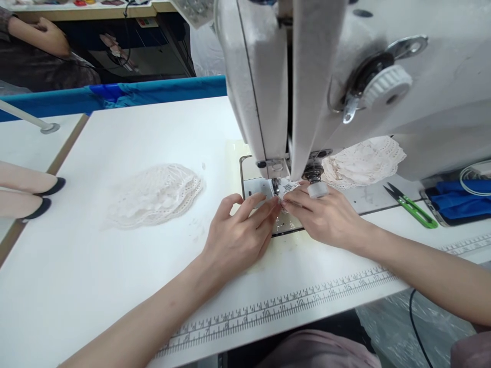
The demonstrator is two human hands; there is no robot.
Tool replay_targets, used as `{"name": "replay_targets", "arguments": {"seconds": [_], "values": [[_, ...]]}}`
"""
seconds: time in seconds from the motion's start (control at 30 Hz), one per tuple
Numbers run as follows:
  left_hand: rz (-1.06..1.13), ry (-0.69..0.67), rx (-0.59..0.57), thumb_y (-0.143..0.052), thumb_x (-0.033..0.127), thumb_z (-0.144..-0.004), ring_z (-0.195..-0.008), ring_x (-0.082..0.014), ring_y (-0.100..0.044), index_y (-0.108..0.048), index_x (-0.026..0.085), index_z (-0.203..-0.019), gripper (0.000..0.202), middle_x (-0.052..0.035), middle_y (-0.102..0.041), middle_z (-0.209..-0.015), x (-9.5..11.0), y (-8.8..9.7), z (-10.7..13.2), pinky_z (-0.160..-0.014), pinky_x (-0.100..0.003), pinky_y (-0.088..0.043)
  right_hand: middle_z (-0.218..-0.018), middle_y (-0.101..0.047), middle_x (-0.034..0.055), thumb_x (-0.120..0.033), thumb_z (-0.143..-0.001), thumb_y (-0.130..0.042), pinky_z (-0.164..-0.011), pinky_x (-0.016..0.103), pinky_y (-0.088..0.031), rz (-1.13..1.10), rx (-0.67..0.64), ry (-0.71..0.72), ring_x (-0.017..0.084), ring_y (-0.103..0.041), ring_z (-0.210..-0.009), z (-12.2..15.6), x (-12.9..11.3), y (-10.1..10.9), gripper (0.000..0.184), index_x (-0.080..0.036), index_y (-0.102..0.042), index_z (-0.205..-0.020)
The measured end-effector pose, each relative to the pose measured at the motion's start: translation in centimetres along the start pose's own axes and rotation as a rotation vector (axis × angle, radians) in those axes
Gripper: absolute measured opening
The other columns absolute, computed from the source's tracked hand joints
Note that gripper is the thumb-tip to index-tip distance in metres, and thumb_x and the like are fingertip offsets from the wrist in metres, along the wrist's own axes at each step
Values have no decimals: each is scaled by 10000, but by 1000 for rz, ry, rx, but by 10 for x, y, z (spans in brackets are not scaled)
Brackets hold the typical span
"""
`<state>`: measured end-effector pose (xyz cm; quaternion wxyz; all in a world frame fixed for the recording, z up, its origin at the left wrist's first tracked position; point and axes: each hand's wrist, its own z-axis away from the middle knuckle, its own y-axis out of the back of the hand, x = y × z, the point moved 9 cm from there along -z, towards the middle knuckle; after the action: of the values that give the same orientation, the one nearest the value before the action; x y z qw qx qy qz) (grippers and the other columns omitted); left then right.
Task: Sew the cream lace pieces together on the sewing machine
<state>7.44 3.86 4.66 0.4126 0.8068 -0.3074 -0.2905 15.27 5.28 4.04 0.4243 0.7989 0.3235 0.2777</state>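
Note:
A white sewing machine (pixel 307 76) stands over the white table (pixel 115 286). Both my hands meet at its needle plate (pixel 253 190), under the presser foot (pixel 275 185). My left hand (pixel 240 235) pinches a small white patterned fabric piece (pixel 286 188) with its fingertips. My right hand (pixel 326 214) grips the same piece from the right; a white thimble-like cap (pixel 317 190) sits on one of its fingers.
A stack of pale lace pieces (pixel 153 195) lies to the left, another lace stack (pixel 362 161) behind the machine. Green thread snips (pixel 412 205) and blue cloth (pixel 462 197) lie at right. A ruler strip (pixel 291 301) runs along the front edge. Another person's arm (pixel 38 36) and feet (pixel 36 197) show at left.

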Motion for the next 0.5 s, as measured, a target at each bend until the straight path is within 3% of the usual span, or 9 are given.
{"name": "replay_targets", "arguments": {"seconds": [0.5], "values": [[-45, -1, -2, -576, 135, -867, -935, -196, -642, -661, 199, -1055, 216, 7, -728, -1065, -3, 2, 0, -776, -387, -391, -940, -718, 49, -24, -900, -389, -746, 314, -477, 10, -6, -8, 156, -594, -806, 1, 2, -2, 319, -129, -681, -973]]}}
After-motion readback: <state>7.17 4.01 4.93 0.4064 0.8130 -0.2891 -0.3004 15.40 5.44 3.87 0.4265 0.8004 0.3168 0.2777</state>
